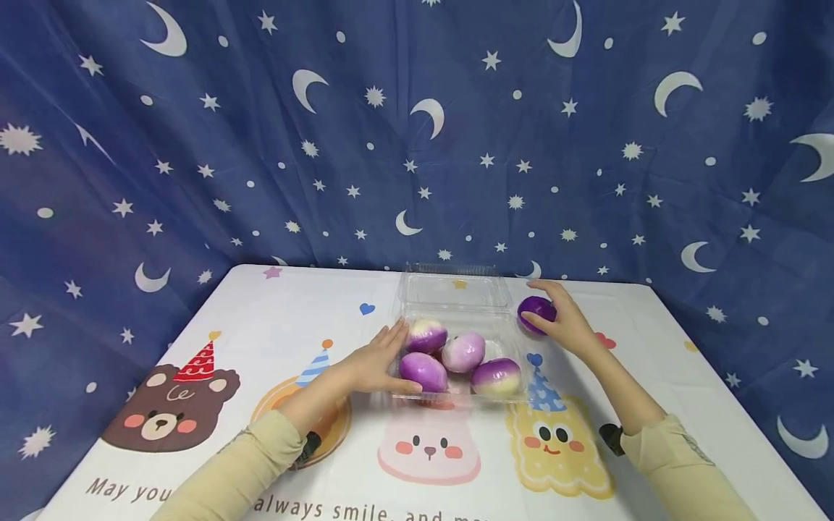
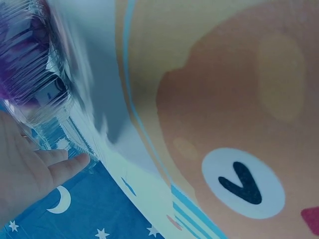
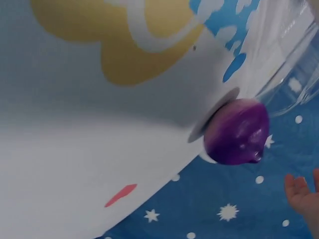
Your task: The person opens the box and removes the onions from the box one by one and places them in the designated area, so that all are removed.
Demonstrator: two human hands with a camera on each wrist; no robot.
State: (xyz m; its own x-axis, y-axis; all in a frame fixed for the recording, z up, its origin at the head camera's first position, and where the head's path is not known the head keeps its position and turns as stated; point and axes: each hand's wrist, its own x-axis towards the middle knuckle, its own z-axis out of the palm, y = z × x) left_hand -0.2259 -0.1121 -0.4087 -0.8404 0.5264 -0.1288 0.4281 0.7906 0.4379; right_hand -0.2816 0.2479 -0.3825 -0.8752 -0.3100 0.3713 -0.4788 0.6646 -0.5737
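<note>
A clear plastic clamshell box (image 1: pixel 456 399) stands on the table with its lid (image 1: pixel 430 291) folded back. Inside lie several purple-and-white, turnip-like vegetables (image 1: pixel 463 352). My left hand (image 1: pixel 371 364) rests along the box's left side, fingers stretched and thumb at the front corner. In the left wrist view, its fingers lie against the clear plastic wall. Right of the box, one loose purple turnip-like vegetable (image 3: pixel 239 132) sits on the tabletop, its pointed nub showing. Around it my right hand (image 1: pixel 565 322) is spread; the right wrist view shows the fingertips apart from it.
The white tablecloth (image 1: pixel 313 297) carries printed cartoon figures and lettering. A dark blue curtain (image 1: pixel 417 145) with moons and stars hangs directly behind the table's far edge. Dark wrist-worn devices (image 1: pixel 611 438) show at both sleeves.
</note>
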